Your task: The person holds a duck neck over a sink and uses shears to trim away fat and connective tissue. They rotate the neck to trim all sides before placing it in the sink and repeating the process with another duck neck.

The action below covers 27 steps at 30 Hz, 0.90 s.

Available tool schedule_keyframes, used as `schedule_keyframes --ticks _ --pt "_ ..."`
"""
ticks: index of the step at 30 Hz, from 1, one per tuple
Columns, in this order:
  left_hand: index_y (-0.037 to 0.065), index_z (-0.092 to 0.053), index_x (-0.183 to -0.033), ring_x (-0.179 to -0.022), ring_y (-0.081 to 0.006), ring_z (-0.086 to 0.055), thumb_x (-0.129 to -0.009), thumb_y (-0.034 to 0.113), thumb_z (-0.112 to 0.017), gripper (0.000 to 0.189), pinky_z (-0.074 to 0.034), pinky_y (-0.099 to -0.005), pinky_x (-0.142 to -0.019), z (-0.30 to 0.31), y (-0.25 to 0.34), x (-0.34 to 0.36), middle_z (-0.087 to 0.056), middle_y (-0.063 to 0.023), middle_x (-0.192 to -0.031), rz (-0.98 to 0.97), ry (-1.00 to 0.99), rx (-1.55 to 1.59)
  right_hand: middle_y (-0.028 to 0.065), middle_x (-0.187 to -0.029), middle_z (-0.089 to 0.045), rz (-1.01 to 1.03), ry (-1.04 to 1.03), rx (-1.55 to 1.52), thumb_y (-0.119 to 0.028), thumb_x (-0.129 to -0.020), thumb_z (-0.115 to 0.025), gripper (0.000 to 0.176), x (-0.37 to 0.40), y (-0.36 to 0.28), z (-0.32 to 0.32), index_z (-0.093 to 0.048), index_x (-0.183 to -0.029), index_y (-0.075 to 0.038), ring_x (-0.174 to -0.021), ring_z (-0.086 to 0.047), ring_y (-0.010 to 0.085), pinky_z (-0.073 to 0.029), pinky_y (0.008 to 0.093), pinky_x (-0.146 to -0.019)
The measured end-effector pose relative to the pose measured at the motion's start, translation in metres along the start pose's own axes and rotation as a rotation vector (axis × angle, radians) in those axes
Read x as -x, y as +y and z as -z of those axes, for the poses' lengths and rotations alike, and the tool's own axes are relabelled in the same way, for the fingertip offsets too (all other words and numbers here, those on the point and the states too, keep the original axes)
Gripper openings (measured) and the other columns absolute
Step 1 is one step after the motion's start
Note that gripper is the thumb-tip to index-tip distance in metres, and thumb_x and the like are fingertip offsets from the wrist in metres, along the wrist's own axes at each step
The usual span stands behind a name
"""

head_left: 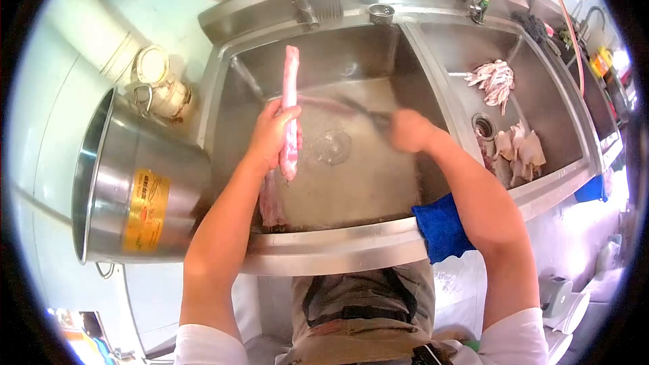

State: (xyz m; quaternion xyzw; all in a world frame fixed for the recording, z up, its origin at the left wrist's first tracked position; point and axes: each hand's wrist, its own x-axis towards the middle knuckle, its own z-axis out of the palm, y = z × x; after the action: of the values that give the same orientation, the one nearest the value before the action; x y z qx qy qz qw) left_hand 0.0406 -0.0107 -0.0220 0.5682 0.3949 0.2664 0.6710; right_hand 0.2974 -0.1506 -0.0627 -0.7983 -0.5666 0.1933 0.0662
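My left hand [274, 132] is wrapped round a long, pinkish-white piece of raw meat [291, 81], held upright over the left basin. My right hand [411, 130], smeared by motion, closes on a dark-handled tool [380, 120] whose blurred blade points toward my left hand. What kind of tool it is I cannot tell. A thin pink strip [323, 103] stretches between my left hand and the tool's tip. Below my left hand, another reddish piece of meat [272, 206] lies at the basin's near left corner. The left basin's floor [358, 182] is wet, with a round drain [333, 147].
Pale strips [495, 81] and flat pale pieces [520, 152] lie in the right basin beside its drain [483, 125]. A tall steel pot [182, 196] stands left of the sink. A blue cloth [443, 228] hangs over the front edge. The faucet [305, 10] rises behind.
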Motion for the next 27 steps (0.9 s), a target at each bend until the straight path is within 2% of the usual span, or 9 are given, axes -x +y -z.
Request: schedule_keyframes --ticks 3,4,7,10,14,15,20,24,27 --pt "0.005 -0.049 -0.117 -0.057 -0.0172 -0.055 -0.084 0.014 -0.055 0.035 -0.046 -0.0313 -0.045 -0.004 0.012 0.021 -0.058 -0.0087 -0.081 0.025 -0.012 0.132 0.0281 -0.095 -0.064 0.006 0.122 -0.221 -0.023 -0.077 -0.062 0.031 -0.002 -0.011 0.000 -0.062 -0.088 0.006 -0.094 -0.061 0.0409 -0.049 0.0447 -0.082" --pt "0.004 -0.050 -0.118 -0.056 -0.0169 -0.054 -0.085 0.014 -0.054 0.034 -0.046 -0.0313 -0.046 -0.004 0.014 0.028 -0.058 -0.0083 -0.081 0.037 -0.012 0.179 0.0291 -0.097 -0.061 0.033 0.185 -0.274 -0.022 -0.076 -0.065 0.034 -0.001 -0.016 -0.003 -0.056 -0.095 0.005 -0.095 -0.060 0.0424 -0.049 0.0452 -0.083" --pt "0.002 -0.052 -0.119 -0.056 -0.0163 -0.054 -0.086 0.014 -0.052 0.036 -0.046 -0.0321 -0.046 -0.001 0.016 0.037 -0.058 -0.0073 -0.079 0.067 -0.028 0.242 0.0273 -0.100 -0.059 0.115 0.349 -0.301 -0.019 -0.075 -0.067 0.039 0.013 -0.038 0.000 -0.050 -0.102 0.004 -0.095 -0.059 0.0423 -0.048 0.0462 -0.083" --pt "0.009 -0.057 -0.118 -0.055 -0.0137 -0.052 -0.086 0.019 -0.054 0.034 -0.046 -0.0300 -0.047 0.000 0.006 0.031 -0.057 -0.0044 -0.079 0.078 -0.048 0.136 0.0241 -0.099 -0.057 0.186 0.472 -0.192 -0.018 -0.073 -0.069 0.042 0.017 -0.052 -0.004 -0.048 -0.102 0.003 -0.093 -0.058 0.0416 -0.049 0.0464 -0.081" --pt "0.006 -0.057 -0.119 -0.052 -0.0108 -0.050 -0.084 0.017 -0.054 0.037 -0.041 -0.0261 -0.043 -0.009 0.011 0.036 -0.055 -0.0038 -0.074 0.025 -0.021 0.018 0.0226 -0.094 -0.058 0.281 0.648 -0.010 -0.017 -0.071 -0.069 0.038 0.013 -0.051 -0.003 -0.050 -0.098 0.002 -0.086 -0.060 0.0388 -0.051 0.0459 -0.074" --pt "0.005 -0.057 -0.111 -0.052 -0.0110 -0.050 -0.083 0.015 -0.053 0.030 -0.041 -0.0270 -0.043 -0.011 0.014 0.039 -0.055 -0.0038 -0.072 0.018 -0.020 -0.028 0.0223 -0.092 -0.059 0.312 0.689 0.033 -0.016 -0.071 -0.069 0.036 0.011 -0.050 -0.003 -0.051 -0.097 0.002 -0.084 -0.061 0.0383 -0.051 0.0462 -0.071" --pt "0.002 -0.055 -0.082 -0.051 -0.0101 -0.048 -0.083 0.012 -0.051 0.010 -0.038 -0.0281 -0.043 -0.013 0.012 0.041 -0.052 -0.0028 -0.066 -0.076 -0.013 -0.170 0.0192 -0.083 -0.062 0.194 0.550 0.182 -0.020 -0.075 -0.065 0.028 0.003 -0.045 -0.002 -0.054 -0.090 0.001 -0.073 -0.063 0.0376 -0.053 0.0443 -0.065" --pt "0.002 -0.053 -0.079 -0.050 -0.0094 -0.047 -0.083 0.012 -0.051 0.011 -0.037 -0.0270 -0.045 -0.011 0.010 0.041 -0.051 -0.0021 -0.064 -0.130 -0.004 -0.285 0.0203 -0.079 -0.063 0.135 0.394 0.165 -0.022 -0.081 -0.062 0.024 0.003 -0.036 0.006 -0.057 -0.082 0.001 -0.075 -0.064 0.0378 -0.052 0.0462 -0.067" --pt "0.002 -0.053 -0.079 -0.050 -0.0092 -0.046 -0.083 0.012 -0.051 0.011 -0.037 -0.0266 -0.045 -0.012 0.015 0.042 -0.051 -0.0019 -0.064 -0.140 0.004 -0.326 0.0201 -0.081 -0.063 0.087 0.331 0.020 -0.021 -0.078 -0.064 0.024 0.007 -0.032 0.011 -0.057 -0.085 0.001 -0.077 -0.063 0.0394 -0.051 0.0471 -0.070"
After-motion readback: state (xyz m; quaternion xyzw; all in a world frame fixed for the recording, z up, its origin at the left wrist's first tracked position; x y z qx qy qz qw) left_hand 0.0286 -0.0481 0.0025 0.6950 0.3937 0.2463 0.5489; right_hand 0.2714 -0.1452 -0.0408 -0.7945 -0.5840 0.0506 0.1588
